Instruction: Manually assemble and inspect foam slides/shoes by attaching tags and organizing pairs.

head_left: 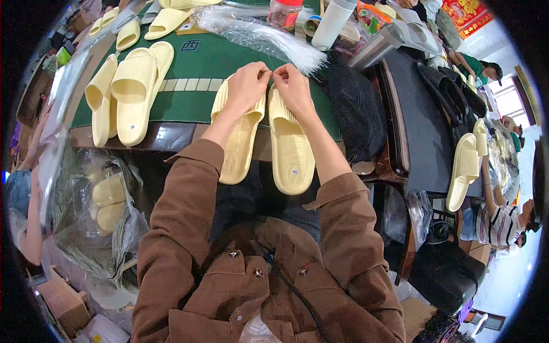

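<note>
A pair of pale yellow slide slippers lies side by side in front of me, heels over the table's near edge. My left hand (249, 88) is above the strap of the left slipper (235, 150), and my right hand (293, 90) is above the strap of the right slipper (293, 155). Both hands are closed, fingertips pinched and almost meeting between the slippers' toes. Whatever they pinch is too small or hidden to make out. Just beyond them lies a bundle of thin clear plastic strands (286, 47), spread across the green mat (191, 111).
More yellow slippers (134, 91) stand at the left, others at the far left. A red-lidded jar (284, 12) and white bottle (334, 23) stand at the back. Black mesh (355, 108) hangs at the right. A plastic bag (86, 228) with slippers sits lower left. Other people work at the right.
</note>
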Available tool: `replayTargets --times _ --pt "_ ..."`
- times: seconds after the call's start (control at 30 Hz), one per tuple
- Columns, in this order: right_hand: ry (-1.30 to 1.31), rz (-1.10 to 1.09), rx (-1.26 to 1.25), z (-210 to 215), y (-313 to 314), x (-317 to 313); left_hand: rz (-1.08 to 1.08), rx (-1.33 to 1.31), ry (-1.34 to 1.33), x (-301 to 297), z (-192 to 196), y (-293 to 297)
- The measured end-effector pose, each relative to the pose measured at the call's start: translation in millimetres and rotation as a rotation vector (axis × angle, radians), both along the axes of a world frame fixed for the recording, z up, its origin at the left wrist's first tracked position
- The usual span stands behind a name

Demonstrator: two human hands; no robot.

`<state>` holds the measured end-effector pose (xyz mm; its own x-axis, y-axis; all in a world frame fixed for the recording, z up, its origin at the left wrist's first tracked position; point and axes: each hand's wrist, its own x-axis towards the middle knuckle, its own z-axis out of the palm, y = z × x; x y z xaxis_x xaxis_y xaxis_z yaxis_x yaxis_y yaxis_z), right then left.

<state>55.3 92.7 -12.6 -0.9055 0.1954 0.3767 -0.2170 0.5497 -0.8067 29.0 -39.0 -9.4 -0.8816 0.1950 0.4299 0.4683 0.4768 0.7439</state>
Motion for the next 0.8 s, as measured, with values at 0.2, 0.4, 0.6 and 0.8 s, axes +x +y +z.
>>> replayTargets --times 0.2,0.4,0.6,0.8 --pt "-0.016 -0.073 -0.013 9 10 2 0.068 0.183 0.066 -5 -6 0" --pt "-0.153 -0.007 0.078 20 30 13 0.103 0.151 0.113 -2 -6 0" --pt "-0.072 0.020 0.058 15 28 27 0.061 0.185 0.124 0 1 -2" --pt "-0.086 -0.152 -0.187 -2 43 20 -0.062 0.235 0.383 44 51 -8"
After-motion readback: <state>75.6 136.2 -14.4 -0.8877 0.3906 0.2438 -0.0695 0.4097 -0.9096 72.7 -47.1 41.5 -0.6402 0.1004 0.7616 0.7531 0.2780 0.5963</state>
